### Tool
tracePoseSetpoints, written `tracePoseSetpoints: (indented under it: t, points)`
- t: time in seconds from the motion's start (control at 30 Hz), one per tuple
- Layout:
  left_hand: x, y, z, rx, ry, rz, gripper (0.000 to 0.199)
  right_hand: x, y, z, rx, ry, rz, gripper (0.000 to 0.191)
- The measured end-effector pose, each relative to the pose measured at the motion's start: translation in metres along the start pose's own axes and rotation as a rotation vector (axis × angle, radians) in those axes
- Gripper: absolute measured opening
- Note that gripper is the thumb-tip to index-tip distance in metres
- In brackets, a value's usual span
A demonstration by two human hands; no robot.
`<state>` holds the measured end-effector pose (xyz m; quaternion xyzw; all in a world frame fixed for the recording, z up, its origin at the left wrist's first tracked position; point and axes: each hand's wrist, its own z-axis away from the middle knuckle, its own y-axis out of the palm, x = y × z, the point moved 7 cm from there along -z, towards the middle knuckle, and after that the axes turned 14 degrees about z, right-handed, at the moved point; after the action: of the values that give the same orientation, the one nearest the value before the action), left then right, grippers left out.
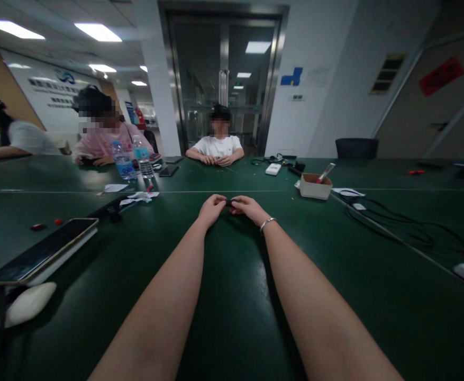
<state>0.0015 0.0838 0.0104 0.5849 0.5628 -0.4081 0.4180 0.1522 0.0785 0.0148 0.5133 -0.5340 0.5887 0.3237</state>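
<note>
Both my arms reach forward over the dark green table (232,296). Between my fingertips is a small black object (229,203), too small and dark to name. My left hand (212,208) pinches its left end with thumb and fingers. My right hand (249,208) grips its right end the same way, fingers curled. A silver bracelet (267,225) circles my right wrist. The hands are held close together just above or on the table; I cannot tell which. Part of the black object is hidden by my fingers.
A phone (45,248) on a white box and a white mouse-shaped item (31,304) lie at left. Water bottles (123,161) stand behind crumpled paper (139,198). A small box (315,187) and black cables (390,222) lie right. Several people sit across the table.
</note>
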Motion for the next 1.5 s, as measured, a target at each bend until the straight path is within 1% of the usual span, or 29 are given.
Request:
tracePoseSetpoints:
  t: [0.17,0.2,0.3,0.4,0.43,0.47,0.5,0.53,0.57,0.67,0.73,0.77,0.83,0.87,0.9,0.97,1.0,1.1,1.2,1.23,1.3,1.33,1.4,1.43,1.5]
  points:
    - [-0.006,-0.003,0.003,0.009,-0.025,0.109,0.027,0.001,0.001,0.0,0.013,-0.027,0.007,0.003]
    - [-0.007,-0.003,0.004,0.012,-0.025,0.128,0.029,0.001,0.001,-0.001,0.018,-0.03,0.017,0.004]
    - [-0.012,-0.003,0.007,0.021,-0.03,0.154,0.033,0.001,0.001,0.0,0.025,-0.032,0.062,0.016]
    - [-0.014,-0.003,0.007,0.005,-0.041,0.161,0.034,0.003,-0.001,0.004,0.047,-0.05,0.023,0.009]
    - [-0.014,-0.003,0.007,-0.011,-0.049,0.168,0.033,0.005,-0.001,0.005,0.061,-0.067,-0.022,0.022]
    - [-0.014,-0.004,0.007,-0.024,-0.058,0.177,0.033,0.008,-0.003,0.007,0.062,-0.096,-0.073,0.039]
    - [-0.013,-0.004,0.007,-0.031,-0.067,0.187,0.032,0.009,-0.004,0.009,0.068,-0.109,-0.102,0.051]
    - [-0.013,-0.003,0.007,-0.028,-0.076,0.194,0.032,0.01,-0.005,0.009,0.06,-0.106,-0.116,0.056]
    - [-0.013,-0.003,0.007,-0.017,-0.081,0.194,0.032,0.009,-0.005,0.009,0.054,-0.095,-0.113,0.054]
    - [-0.013,0.0,0.008,0.026,-0.087,0.165,0.032,0.005,-0.003,0.006,0.056,-0.033,-0.024,0.029]
    - [-0.013,0.001,0.009,0.034,-0.09,0.153,0.032,0.005,-0.001,0.004,0.076,-0.03,0.021,0.022]
    - [-0.013,0.001,0.009,0.032,-0.09,0.152,0.032,0.005,-0.002,0.004,0.074,-0.048,0.006,0.021]
    - [-0.014,0.001,0.009,0.02,-0.09,0.159,0.031,0.007,-0.004,0.005,0.047,-0.081,-0.065,0.038]
    - [-0.014,0.001,0.009,0.013,-0.093,0.162,0.03,0.007,-0.006,0.005,0.029,-0.081,-0.096,0.042]
    - [-0.014,0.001,0.009,0.007,-0.095,0.166,0.029,0.007,-0.007,0.006,0.017,-0.072,-0.113,0.04]
    - [-0.014,0.001,0.009,0.004,-0.097,0.17,0.029,0.005,-0.006,0.006,0.029,-0.044,-0.092,0.026]
    - [-0.014,0.001,0.009,0.005,-0.095,0.17,0.028,0.005,-0.004,0.005,0.047,-0.035,-0.069,0.022]
    - [-0.016,0.001,0.01,0.008,-0.091,0.161,0.028,0.006,-0.002,0.007,0.086,-0.047,-0.059,0.016]
    - [-0.017,0.0,0.011,-0.006,-0.104,0.154,0.027,0.008,-0.006,0.008,0.036,-0.069,-0.144,0.034]
    - [-0.017,0.0,0.012,-0.01,-0.108,0.155,0.027,0.008,-0.007,0.009,0.026,-0.063,-0.152,0.034]
    - [-0.018,0.001,0.012,-0.009,-0.111,0.16,0.026,0.006,-0.005,0.008,0.041,-0.038,-0.117,0.022]
    - [-0.019,0.001,0.012,-0.009,-0.112,0.164,0.026,0.006,-0.004,0.008,0.058,-0.031,-0.087,0.02]
    - [-0.019,0.001,0.012,-0.014,-0.112,0.171,0.025,0.006,-0.003,0.008,0.078,-0.043,-0.057,0.02]
    - [-0.019,0.001,0.012,-0.018,-0.113,0.172,0.024,0.007,-0.004,0.008,0.069,-0.061,-0.073,0.026]
    - [-0.019,0.0,0.012,-0.027,-0.118,0.171,0.025,0.007,-0.008,0.009,0.037,-0.089,-0.138,0.055]
